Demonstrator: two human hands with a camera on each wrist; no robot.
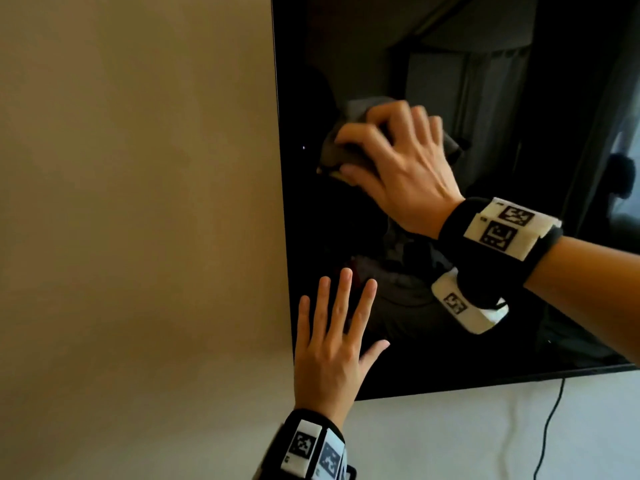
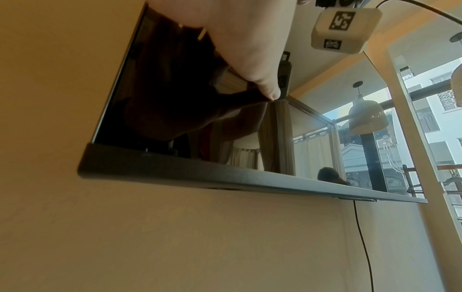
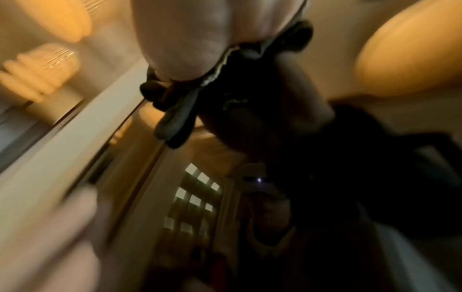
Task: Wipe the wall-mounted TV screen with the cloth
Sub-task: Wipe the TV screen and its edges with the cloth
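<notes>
Against the TV screen (image 1: pixel 485 98), cloth (image 1: pixel 332 152) bunched under right hand (image 1: pixel 398 161) grip, left hand (image 1: pixel 332 344) flat

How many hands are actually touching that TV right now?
2. The right hand presses a dark cloth against the TV screen near its left edge; the left hand rests flat on the lower left corner.

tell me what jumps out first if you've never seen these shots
The big black TV screen on the tan wall, mirroring the room. Near its left edge the right hand presses a bunched dark cloth to the glass; below, the left hand lies flat by the lower left corner.
</notes>
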